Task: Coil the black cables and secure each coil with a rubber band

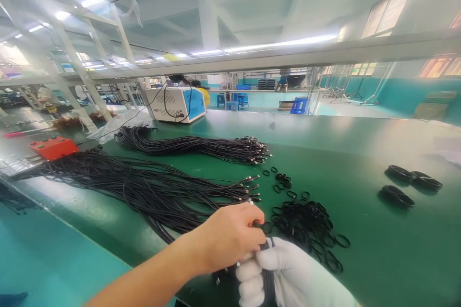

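My right hand [288, 268], in a white glove, is closed around a coiled black cable [267, 268] near the bottom of the view. Bare and bent at the fingers, my left hand [234, 232] pinches at the top of this coil. A small dark piece shows between its fingers, apparently part of the cable; most of it is hidden. Just right of the hands lies a heap of small black rings [306, 220], like rubber bands. A loose spread of black cables [144, 182] with metal plug ends reaches in from the left, passing behind my left forearm.
Farther back lies a second bundle of black cables [194, 146]. Several finished-looking cable coils [396, 196] rest at the right on the green tabletop [360, 153]. A red box [54, 147] with buttons sits at the left, and a white-and-blue machine [180, 104] stands behind.
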Action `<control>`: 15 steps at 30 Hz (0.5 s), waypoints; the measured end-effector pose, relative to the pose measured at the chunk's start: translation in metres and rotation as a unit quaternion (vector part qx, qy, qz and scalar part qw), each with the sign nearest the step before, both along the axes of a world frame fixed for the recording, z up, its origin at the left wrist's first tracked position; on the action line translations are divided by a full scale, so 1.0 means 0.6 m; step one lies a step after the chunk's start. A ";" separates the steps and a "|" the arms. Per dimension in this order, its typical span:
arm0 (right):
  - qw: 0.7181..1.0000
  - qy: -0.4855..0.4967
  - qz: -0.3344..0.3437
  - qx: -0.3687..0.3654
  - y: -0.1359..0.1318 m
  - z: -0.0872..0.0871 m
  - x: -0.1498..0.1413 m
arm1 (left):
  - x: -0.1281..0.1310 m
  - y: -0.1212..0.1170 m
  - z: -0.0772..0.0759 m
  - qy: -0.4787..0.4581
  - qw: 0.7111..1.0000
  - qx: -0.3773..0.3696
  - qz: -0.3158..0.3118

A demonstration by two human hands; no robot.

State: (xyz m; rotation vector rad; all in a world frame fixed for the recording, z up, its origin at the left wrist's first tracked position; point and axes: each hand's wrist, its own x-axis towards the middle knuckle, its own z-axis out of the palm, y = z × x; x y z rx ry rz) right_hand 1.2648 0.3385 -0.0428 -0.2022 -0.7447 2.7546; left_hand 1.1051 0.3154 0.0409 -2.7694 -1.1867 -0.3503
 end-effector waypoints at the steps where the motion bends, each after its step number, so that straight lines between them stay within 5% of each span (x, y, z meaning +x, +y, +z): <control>1: 1.000 -0.003 0.002 0.003 -0.001 -0.002 0.002 | 0.005 0.002 0.004 0.018 0.999 -0.028 -0.004; 6: 0.999 -0.016 0.015 0.030 -0.011 -0.010 0.013 | 0.011 0.015 0.032 -0.036 0.976 -0.209 0.039; 10: 0.996 -0.021 -0.008 0.087 -0.018 -0.013 0.016 | 0.004 0.002 0.015 -0.252 0.881 -0.379 0.131; 12: 0.990 -0.039 -0.014 0.133 -0.018 -0.010 0.018 | 0.008 -0.013 -0.009 -0.340 0.842 -0.387 0.164; 15: 0.982 -0.068 0.003 0.175 -0.012 0.004 0.022 | 0.019 -0.034 -0.044 -0.432 0.822 -0.318 0.193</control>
